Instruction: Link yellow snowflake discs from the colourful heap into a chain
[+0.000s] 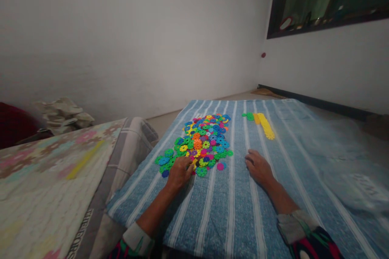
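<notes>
My left hand (180, 172) is at the near edge of a pile of interlocking plastic discs (209, 139). Its fingers are bent down and closed among the pieces; whatever is between the fingertips is hidden. The discs are notched round the rim, in green, blue, yellow, orange, pink and purple. To the right of the pile, my right hand (259, 168) rests over the striped cloth, fingers loosely bent and slightly apart, with nothing visible in them. Beyond it lies a joined row of discs, with a green part (249, 117), an orange part (257, 118) and a long yellow part (267, 126).
A blue-and-white striped cloth (212, 218) covers the work surface. Clear plastic bags (349, 178) lie at its right side. A bed with a floral cover (60, 174) stands close on the left. White walls (152, 40) rise behind, with a dark-framed window (322, 0) at upper right.
</notes>
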A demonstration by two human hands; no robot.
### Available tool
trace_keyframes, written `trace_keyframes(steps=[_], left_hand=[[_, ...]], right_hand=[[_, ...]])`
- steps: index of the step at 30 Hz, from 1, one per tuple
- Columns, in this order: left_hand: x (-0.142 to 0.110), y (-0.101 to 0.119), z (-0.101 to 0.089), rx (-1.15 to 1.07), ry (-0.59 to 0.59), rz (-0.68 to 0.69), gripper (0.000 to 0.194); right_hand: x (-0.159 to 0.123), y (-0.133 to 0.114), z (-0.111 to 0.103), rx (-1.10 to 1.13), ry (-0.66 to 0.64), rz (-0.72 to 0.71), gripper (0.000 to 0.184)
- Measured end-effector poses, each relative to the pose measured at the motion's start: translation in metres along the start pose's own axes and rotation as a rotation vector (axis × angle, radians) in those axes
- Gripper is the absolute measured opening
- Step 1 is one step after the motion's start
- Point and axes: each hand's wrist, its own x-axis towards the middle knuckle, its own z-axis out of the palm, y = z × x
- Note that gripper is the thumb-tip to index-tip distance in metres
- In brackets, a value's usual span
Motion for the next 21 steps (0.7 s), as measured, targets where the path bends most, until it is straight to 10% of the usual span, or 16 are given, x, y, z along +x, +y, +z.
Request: trace_keyframes(steps=[21], left_hand=[[0.016,0.000,0.012,0.041,0.003,-0.081,0.020]], right_hand=[[-0.002,0.005,0.000,0.024,0.019,0.006,0.028]])
